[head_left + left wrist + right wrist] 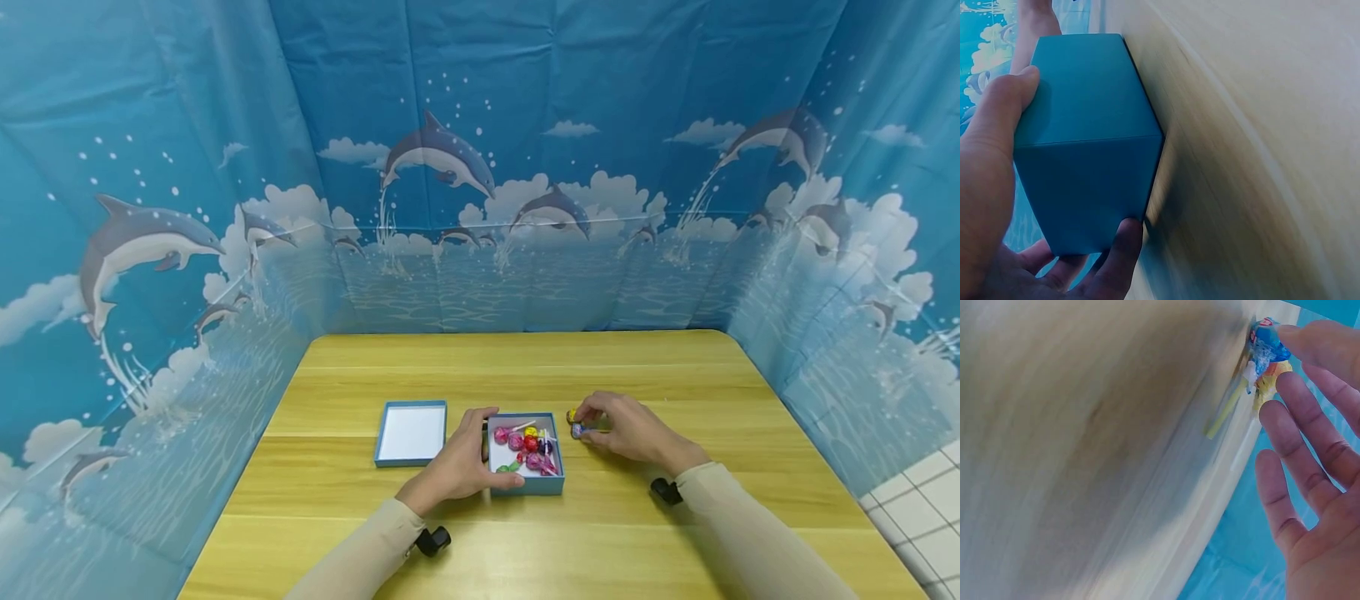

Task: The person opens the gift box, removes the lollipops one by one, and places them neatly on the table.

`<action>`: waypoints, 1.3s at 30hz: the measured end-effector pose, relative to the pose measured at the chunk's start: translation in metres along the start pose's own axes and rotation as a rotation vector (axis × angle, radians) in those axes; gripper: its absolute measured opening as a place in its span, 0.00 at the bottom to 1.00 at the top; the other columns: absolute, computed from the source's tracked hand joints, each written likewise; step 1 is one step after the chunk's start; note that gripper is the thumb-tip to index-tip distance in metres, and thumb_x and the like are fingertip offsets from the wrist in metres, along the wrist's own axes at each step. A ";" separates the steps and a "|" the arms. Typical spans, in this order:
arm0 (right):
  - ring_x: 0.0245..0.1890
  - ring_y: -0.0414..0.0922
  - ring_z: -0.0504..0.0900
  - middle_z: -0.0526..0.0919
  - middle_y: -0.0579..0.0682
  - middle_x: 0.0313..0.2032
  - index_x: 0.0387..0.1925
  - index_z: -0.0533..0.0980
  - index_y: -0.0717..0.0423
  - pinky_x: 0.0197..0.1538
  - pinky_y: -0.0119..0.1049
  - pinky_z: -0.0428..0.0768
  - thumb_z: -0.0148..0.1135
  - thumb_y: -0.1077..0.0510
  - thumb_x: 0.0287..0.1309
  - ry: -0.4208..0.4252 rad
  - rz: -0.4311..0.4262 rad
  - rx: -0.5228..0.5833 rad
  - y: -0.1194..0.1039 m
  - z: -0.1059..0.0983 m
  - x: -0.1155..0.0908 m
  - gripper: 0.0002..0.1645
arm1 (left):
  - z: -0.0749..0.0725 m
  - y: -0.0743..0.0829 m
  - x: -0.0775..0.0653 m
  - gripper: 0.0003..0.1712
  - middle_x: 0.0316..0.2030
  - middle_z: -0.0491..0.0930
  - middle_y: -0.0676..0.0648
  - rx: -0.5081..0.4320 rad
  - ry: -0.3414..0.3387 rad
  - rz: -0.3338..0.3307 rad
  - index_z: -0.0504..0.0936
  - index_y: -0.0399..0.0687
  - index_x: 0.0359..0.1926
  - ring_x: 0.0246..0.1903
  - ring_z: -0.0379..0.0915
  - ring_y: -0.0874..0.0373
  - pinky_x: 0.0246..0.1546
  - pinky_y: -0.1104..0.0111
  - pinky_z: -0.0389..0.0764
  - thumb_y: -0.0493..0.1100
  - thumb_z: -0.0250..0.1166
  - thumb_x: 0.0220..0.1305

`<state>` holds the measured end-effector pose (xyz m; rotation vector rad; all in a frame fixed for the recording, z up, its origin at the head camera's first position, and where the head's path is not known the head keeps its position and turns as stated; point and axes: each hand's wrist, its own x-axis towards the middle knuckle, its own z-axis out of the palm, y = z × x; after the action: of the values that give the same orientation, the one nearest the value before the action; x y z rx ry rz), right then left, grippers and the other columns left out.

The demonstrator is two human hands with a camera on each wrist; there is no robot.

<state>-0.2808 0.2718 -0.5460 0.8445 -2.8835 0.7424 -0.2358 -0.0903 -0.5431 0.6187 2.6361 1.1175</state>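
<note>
Blue-wrapped round lollipop [1270, 349] with a pale yellow stick [1220, 416] lies on the yellow wood-grain table [315, 500], right of centre in the head view, just under the fingertips of the right hand [626, 429]. Next to it is a yellow-wrapped lollipop [1266, 387], partly hidden by the blue one at the upper right of the right wrist view. There the thumb tip touches the blue wrapper, while the other fingers are apart and gently bent; the index fingertip is hidden, so I cannot tell whether the two close in a pinch. The left hand [457, 462], well apart from the blue lollipop, grips the square blue cardboard box [527, 486] near the lower centre of the head view, its thumb along the near wall and its fingers around the left side. Inside the box lie pink-wrapped lollipops [516, 442], with yellow, red, green and dark purple ones among them. To the left of that hand, a shallow square lid [411, 433], white inside with a blue rim, rests inside up. As for writing, the blue wrapper carries a red patch with white marks too small to read. The box walls in the left wrist view are plain blue.
</note>
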 end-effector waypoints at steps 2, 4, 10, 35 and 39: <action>0.48 0.43 0.92 0.93 0.39 0.48 0.51 0.90 0.44 0.57 0.51 0.93 0.84 0.57 0.72 0.002 -0.004 -0.002 -0.001 -0.001 0.000 0.12 | 0.000 0.000 0.000 0.75 0.86 0.66 0.37 0.002 0.000 -0.002 0.55 0.51 0.95 0.73 0.78 0.40 0.78 0.39 0.82 0.71 0.88 0.61; 0.48 0.44 0.92 0.92 0.39 0.48 0.51 0.90 0.44 0.57 0.51 0.94 0.84 0.57 0.71 0.002 -0.010 -0.001 -0.002 -0.002 0.000 0.12 | 0.000 -0.001 0.000 0.75 0.86 0.66 0.37 0.003 0.001 -0.002 0.55 0.51 0.95 0.74 0.78 0.39 0.78 0.39 0.82 0.71 0.88 0.61; 0.50 0.47 0.93 0.93 0.40 0.49 0.51 0.90 0.45 0.58 0.54 0.93 0.84 0.59 0.71 0.002 -0.021 -0.002 -0.005 -0.006 0.001 0.12 | 0.001 0.000 0.000 0.76 0.86 0.65 0.37 -0.004 -0.001 -0.001 0.54 0.50 0.95 0.77 0.77 0.37 0.79 0.38 0.81 0.70 0.88 0.61; 0.51 0.50 0.92 0.94 0.48 0.53 0.58 0.90 0.46 0.55 0.47 0.92 0.82 0.56 0.75 -0.014 -0.119 -0.051 -0.051 -0.021 0.021 0.15 | -0.006 -0.003 -0.002 0.79 0.87 0.64 0.37 -0.015 -0.040 0.001 0.49 0.54 0.97 0.68 0.77 0.46 0.75 0.41 0.83 0.71 0.87 0.61; 0.50 0.50 0.91 0.94 0.46 0.53 0.59 0.91 0.45 0.52 0.44 0.90 0.81 0.57 0.75 -0.028 -0.160 -0.048 -0.058 -0.021 0.025 0.15 | -0.005 -0.004 -0.002 0.79 0.87 0.65 0.38 -0.023 -0.040 0.005 0.49 0.54 0.97 0.63 0.76 0.49 0.72 0.44 0.84 0.71 0.88 0.61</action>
<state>-0.2740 0.2260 -0.4977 1.0720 -2.8028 0.6475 -0.2369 -0.0970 -0.5430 0.6371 2.5860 1.1233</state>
